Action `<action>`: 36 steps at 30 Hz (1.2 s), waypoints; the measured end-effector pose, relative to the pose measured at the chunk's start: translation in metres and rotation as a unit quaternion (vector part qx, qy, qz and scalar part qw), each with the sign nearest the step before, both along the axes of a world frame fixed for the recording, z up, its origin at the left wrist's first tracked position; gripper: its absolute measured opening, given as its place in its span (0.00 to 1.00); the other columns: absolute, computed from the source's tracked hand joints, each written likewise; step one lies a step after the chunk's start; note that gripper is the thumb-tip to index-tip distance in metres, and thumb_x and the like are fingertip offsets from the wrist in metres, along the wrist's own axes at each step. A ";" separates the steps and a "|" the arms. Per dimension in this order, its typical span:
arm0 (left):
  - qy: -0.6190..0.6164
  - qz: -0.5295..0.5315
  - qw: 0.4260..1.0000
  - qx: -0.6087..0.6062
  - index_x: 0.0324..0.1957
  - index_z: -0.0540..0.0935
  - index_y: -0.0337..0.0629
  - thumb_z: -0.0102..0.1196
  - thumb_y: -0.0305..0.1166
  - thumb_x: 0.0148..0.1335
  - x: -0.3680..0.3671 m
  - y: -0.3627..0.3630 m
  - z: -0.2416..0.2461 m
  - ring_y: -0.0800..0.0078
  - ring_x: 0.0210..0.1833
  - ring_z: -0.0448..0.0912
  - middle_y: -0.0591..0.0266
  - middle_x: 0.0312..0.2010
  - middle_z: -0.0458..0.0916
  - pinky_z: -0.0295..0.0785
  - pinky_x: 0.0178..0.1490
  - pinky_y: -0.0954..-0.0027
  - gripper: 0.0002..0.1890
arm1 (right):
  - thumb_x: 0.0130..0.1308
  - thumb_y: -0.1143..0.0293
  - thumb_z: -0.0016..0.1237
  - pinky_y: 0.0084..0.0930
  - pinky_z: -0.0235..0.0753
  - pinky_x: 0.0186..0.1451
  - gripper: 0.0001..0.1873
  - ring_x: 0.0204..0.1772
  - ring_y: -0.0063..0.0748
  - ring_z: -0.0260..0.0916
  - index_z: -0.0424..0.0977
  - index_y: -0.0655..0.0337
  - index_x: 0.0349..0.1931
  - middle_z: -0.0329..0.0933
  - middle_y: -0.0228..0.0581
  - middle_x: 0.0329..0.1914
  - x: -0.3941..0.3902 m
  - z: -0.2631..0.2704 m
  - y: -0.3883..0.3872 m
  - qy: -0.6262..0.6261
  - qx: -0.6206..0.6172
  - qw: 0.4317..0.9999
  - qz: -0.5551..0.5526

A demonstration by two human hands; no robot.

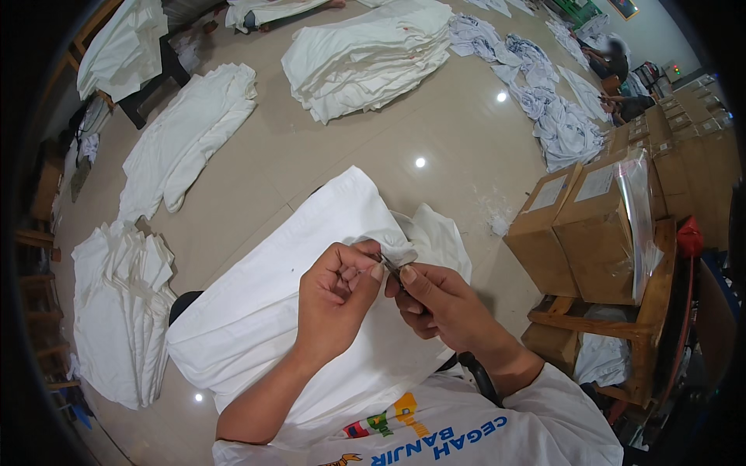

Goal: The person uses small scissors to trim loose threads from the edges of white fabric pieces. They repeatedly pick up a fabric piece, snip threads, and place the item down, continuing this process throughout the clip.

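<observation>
A white cloth garment (262,303) lies across my lap, its folds running down to the lower left. My left hand (335,297) pinches a bit of its edge between thumb and fingers. In my right hand (434,294) is a small dark metal cutting tool (389,265), likely thread snips, its tips close to my left thumb. Most of the tool is hidden by my fingers. The gathered end of the garment (399,247) rises just beyond both hands, and another part of white cloth (443,233) hangs past it on the right.
Stacks of white cloth lie on the tiled floor (250,175): a large pile (367,58) ahead, others (186,134) (119,314) on the left. Cardboard boxes (600,221) stand on a wooden bench (588,323) at my right. Printed white garments (559,122) and a seated person (612,61) are farther off.
</observation>
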State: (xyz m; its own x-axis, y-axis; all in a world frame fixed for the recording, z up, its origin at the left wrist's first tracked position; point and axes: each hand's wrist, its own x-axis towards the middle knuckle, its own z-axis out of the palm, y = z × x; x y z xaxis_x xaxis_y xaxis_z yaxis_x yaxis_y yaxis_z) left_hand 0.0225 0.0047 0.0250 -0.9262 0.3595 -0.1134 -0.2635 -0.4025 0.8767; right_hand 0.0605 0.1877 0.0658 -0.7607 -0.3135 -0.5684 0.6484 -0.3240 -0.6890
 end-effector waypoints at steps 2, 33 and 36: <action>0.001 0.000 1.000 -0.008 0.42 0.76 0.37 0.56 0.19 0.71 0.000 -0.001 0.000 0.78 0.54 0.76 0.57 0.54 0.77 0.71 0.60 0.73 0.03 | 0.83 0.50 0.40 0.17 0.46 0.21 0.20 0.21 0.12 0.48 0.74 0.57 0.43 0.57 0.19 0.25 0.000 0.000 0.000 0.002 0.004 1.000 0.002; -0.039 -0.089 0.995 0.039 0.50 0.80 0.33 0.48 0.31 0.79 -0.009 -0.007 -0.004 0.72 0.61 0.78 0.56 0.57 0.81 0.71 0.69 0.63 0.11 | 0.65 0.76 0.65 0.19 0.67 0.28 0.09 0.27 0.19 0.68 0.80 0.62 0.43 0.77 0.28 0.32 -0.028 -0.027 0.014 0.465 0.369 0.800 -0.086; -0.022 -0.086 0.996 0.025 0.57 0.77 0.33 0.46 0.31 0.79 -0.011 -0.008 -0.003 0.69 0.63 0.77 0.55 0.59 0.80 0.69 0.71 0.62 0.13 | 0.71 0.71 0.60 0.17 0.62 0.26 0.05 0.26 0.13 0.62 0.79 0.61 0.40 0.74 0.22 0.30 -0.029 -0.024 0.040 0.294 0.258 0.903 -0.178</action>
State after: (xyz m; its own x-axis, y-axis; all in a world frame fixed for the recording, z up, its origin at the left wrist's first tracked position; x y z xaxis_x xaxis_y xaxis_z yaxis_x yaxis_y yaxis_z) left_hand 0.0119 -0.0036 0.0225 -0.8446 0.5189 -0.1316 -0.3708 -0.3899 0.8429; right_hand 0.0316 0.2281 0.0418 -0.9789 0.2017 -0.0337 0.0391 0.0229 -0.9990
